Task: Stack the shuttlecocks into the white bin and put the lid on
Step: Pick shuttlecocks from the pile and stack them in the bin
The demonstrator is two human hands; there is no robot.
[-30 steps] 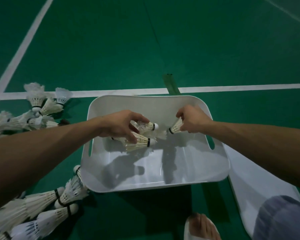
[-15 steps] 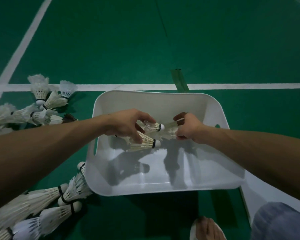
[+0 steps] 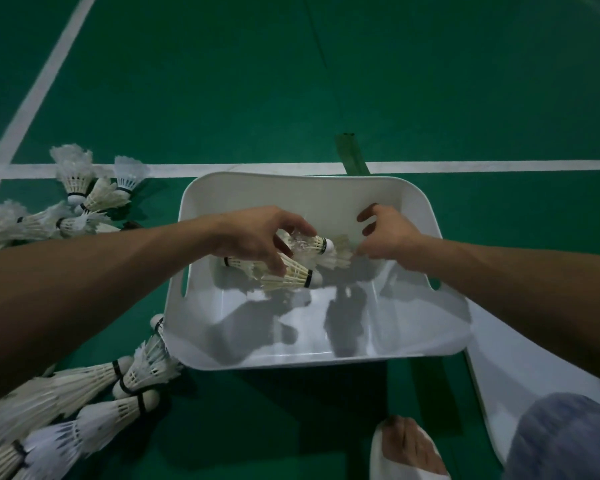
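The white bin [image 3: 426, 327] sits on the green court floor in front of me. Over its inside, my left hand [image 3: 253, 237] grips a few feather shuttlecocks [image 3: 293, 273] lying on their sides, corks pointing right. Another shuttlecock [image 3: 338, 252] sits with its feathers over the cork of the upper one. My right hand [image 3: 387, 233] hovers just right of it, fingers loosely spread, thumb tip close to the feathers, holding nothing. The white lid [image 3: 520, 362] lies flat on the floor against the bin's right side, partly under my right forearm.
Loose shuttlecocks lie in a heap [image 3: 84, 202] left of the bin and in stacked rows [image 3: 70, 407] at the lower left. A foot in a white slipper [image 3: 407, 452] and a blue-grey knee [image 3: 568, 441] are at the bottom right. White court lines cross behind the bin.
My right hand brought its shuttlecock left onto the cork of the ones in my left hand, then let go and spread its fingers. The left hand kept its grip.
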